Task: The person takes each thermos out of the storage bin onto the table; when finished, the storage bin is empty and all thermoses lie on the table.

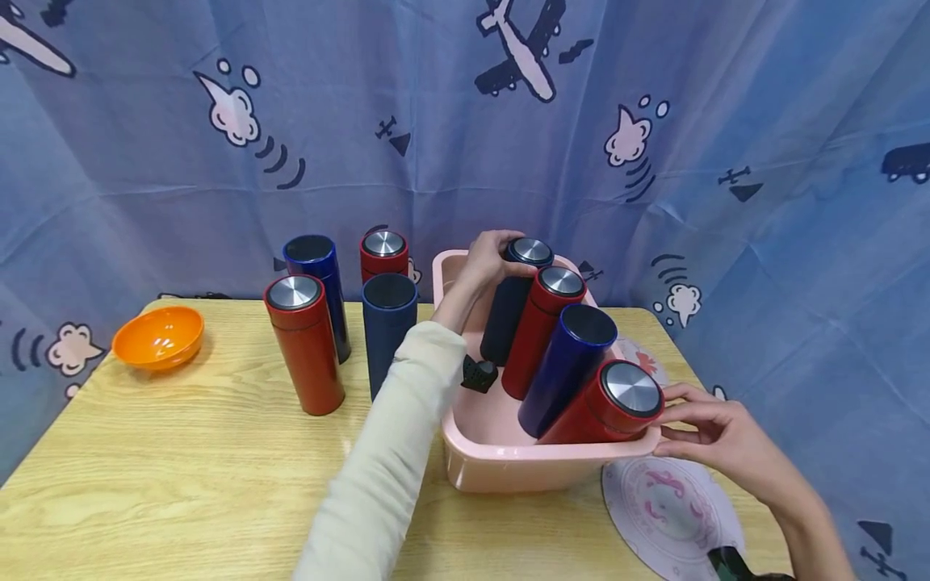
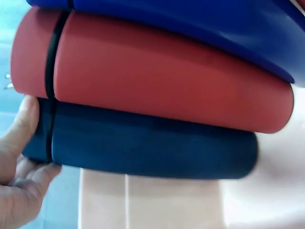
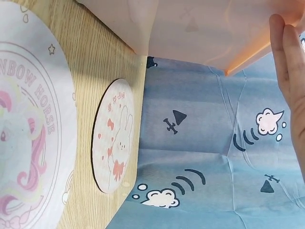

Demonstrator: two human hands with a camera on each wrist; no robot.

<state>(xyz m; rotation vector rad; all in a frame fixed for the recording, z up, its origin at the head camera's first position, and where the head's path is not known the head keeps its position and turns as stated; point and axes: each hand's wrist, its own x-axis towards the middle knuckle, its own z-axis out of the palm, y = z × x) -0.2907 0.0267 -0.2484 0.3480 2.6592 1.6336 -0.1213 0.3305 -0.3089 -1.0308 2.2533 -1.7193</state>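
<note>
My left hand (image 1: pixel 488 260) grips the top of a dark navy thermos (image 1: pixel 506 316) standing at the far end of a pink bin (image 1: pixel 508 474). In the left wrist view the thumb and fingers close round the cap of that navy thermos (image 2: pixel 152 143). Beside it in the bin lean a red thermos (image 1: pixel 534 343), a glossy blue thermos (image 1: pixel 561 379) and, at the near right corner, a strongly tilted red thermos (image 1: pixel 592 413). My right hand (image 1: pixel 719 436) touches the bin's near right corner; the right wrist view shows two straight fingers (image 3: pixel 282 57) against it.
Left of the bin stand a red thermos (image 1: pixel 308 355), a blue one (image 1: pixel 327 282), a navy one (image 1: pixel 388 331) and another red one (image 1: pixel 383 262). An orange bowl (image 1: pixel 160 339) is at far left. Round printed mats (image 1: pixel 639 516) lie right of the bin; a patterned curtain (image 1: pixel 327 121) hangs behind.
</note>
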